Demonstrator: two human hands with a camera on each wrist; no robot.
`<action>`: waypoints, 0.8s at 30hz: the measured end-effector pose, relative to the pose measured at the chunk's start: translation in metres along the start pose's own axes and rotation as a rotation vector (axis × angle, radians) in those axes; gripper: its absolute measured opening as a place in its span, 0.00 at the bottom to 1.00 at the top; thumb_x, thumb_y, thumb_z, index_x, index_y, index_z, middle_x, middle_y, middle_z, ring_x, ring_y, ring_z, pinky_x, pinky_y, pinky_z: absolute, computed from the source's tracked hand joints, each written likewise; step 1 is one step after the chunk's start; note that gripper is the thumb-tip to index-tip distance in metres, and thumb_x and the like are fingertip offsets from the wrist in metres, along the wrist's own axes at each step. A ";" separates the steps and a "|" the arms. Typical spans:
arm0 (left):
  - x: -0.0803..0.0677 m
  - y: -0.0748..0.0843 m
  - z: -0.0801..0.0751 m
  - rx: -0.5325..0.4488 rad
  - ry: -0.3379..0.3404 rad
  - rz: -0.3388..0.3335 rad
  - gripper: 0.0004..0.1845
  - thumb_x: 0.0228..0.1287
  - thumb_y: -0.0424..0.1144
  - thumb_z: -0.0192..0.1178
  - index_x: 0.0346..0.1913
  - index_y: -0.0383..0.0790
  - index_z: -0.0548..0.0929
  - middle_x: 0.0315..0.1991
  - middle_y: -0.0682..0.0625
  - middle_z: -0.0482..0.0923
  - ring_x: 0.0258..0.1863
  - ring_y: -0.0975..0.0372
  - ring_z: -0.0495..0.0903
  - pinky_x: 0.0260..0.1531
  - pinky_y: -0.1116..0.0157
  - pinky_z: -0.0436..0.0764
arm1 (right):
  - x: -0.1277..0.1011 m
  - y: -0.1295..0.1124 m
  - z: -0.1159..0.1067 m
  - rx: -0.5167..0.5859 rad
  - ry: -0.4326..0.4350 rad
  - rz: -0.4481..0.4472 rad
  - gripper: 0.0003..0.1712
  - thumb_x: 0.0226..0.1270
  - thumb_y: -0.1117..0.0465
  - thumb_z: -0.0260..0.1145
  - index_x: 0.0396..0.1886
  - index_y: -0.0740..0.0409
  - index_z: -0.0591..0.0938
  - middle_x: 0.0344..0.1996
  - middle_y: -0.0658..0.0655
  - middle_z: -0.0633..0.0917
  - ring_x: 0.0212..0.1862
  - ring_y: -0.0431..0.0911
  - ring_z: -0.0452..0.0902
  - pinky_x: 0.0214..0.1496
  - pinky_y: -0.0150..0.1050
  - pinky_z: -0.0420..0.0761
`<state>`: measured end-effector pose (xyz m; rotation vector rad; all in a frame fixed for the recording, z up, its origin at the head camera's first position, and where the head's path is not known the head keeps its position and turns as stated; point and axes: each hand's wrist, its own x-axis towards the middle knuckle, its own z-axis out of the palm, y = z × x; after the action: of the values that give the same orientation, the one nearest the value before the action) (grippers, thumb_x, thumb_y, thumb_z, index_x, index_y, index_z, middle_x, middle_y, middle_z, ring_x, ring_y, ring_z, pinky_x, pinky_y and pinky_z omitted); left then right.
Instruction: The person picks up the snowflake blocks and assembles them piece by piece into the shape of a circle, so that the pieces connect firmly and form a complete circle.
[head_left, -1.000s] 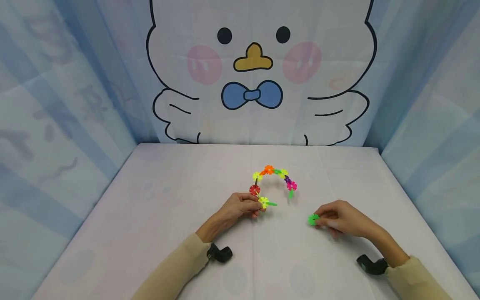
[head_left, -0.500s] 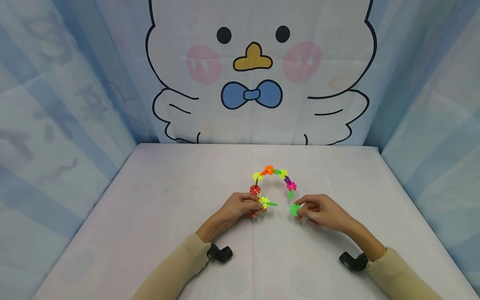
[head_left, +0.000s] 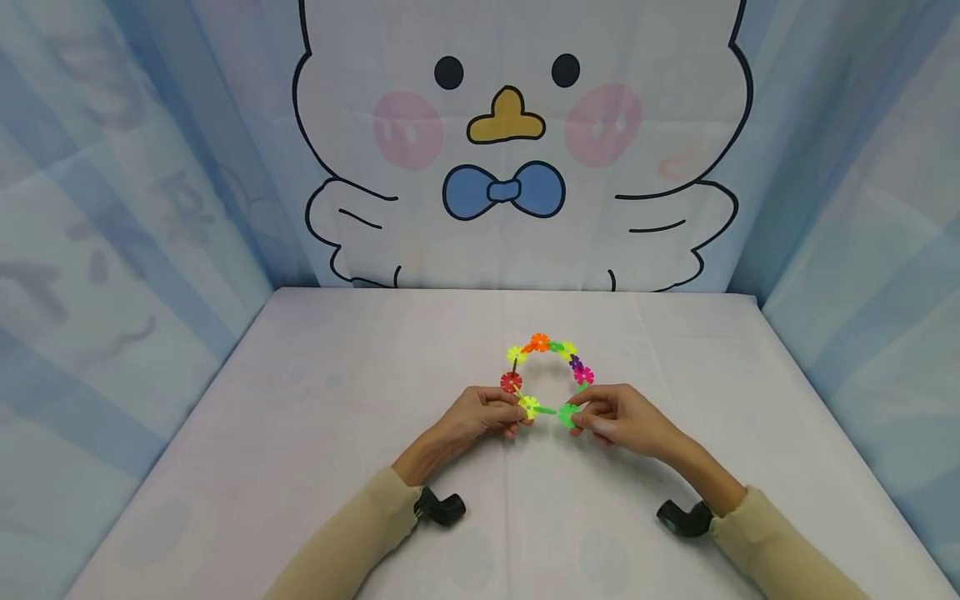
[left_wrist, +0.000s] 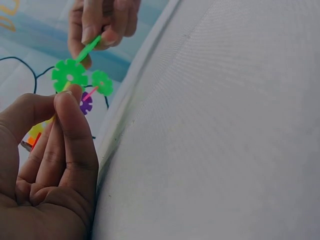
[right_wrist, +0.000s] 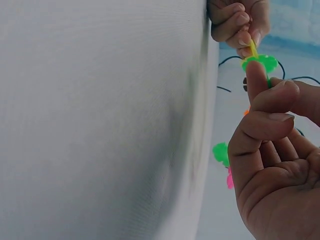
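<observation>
A curved chain of colourful snowflake pieces [head_left: 547, 358] stands on the white table [head_left: 337, 400]. My left hand [head_left: 517, 410] pinches the yellow piece [head_left: 528, 407] at the chain's near left end, where a green piece [head_left: 547, 410] sticks out edge-on. My right hand [head_left: 579, 414] pinches a loose green piece [head_left: 568, 414] and holds it against that edge-on piece, just below the chain's right end. In the right wrist view the right hand [right_wrist: 262, 75] holds the green piece [right_wrist: 260, 62] just below the left hand's fingers [right_wrist: 235, 22]. The left wrist view shows the left hand [left_wrist: 65, 100] beside green pieces [left_wrist: 69, 75].
A cartoon duck backdrop [head_left: 517, 142] stands behind the table, with blue curtains on both sides. Black wrist cameras [head_left: 442, 507] [head_left: 682, 518] sit on both forearms. Bare table lies left and right of the hands.
My right hand has carried the green piece leftward, from the table's right side up to the end held by my left hand. The left hand stayed in place.
</observation>
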<state>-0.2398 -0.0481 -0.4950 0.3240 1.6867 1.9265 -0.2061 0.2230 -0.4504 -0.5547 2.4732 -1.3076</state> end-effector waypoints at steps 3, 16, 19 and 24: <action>0.000 0.000 0.000 0.001 0.000 -0.002 0.06 0.62 0.31 0.65 0.39 0.33 0.81 0.31 0.49 0.88 0.24 0.65 0.79 0.29 0.70 0.82 | 0.001 0.000 0.002 0.009 0.001 0.000 0.15 0.69 0.59 0.64 0.52 0.59 0.80 0.31 0.56 0.90 0.19 0.39 0.72 0.21 0.32 0.73; -0.002 0.000 0.000 0.003 0.005 -0.006 0.06 0.61 0.31 0.65 0.40 0.35 0.80 0.31 0.51 0.88 0.23 0.66 0.80 0.29 0.71 0.83 | 0.003 -0.002 0.010 0.028 0.015 0.004 0.13 0.68 0.59 0.65 0.49 0.58 0.81 0.30 0.57 0.90 0.19 0.40 0.73 0.20 0.32 0.74; -0.002 0.000 0.000 0.003 0.000 -0.002 0.07 0.61 0.31 0.65 0.40 0.34 0.80 0.30 0.51 0.88 0.23 0.66 0.80 0.29 0.71 0.83 | 0.004 -0.002 0.011 0.045 0.020 0.010 0.12 0.68 0.60 0.65 0.48 0.59 0.82 0.30 0.58 0.90 0.19 0.40 0.74 0.21 0.32 0.76; -0.002 -0.001 0.000 0.006 0.000 0.004 0.08 0.61 0.31 0.66 0.41 0.33 0.80 0.30 0.51 0.88 0.23 0.67 0.80 0.29 0.71 0.83 | 0.005 -0.002 0.013 0.072 0.028 0.010 0.12 0.67 0.61 0.66 0.47 0.62 0.82 0.30 0.60 0.90 0.19 0.40 0.74 0.21 0.33 0.77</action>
<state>-0.2381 -0.0492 -0.4952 0.3302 1.6934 1.9243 -0.2040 0.2099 -0.4559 -0.5098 2.4371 -1.4040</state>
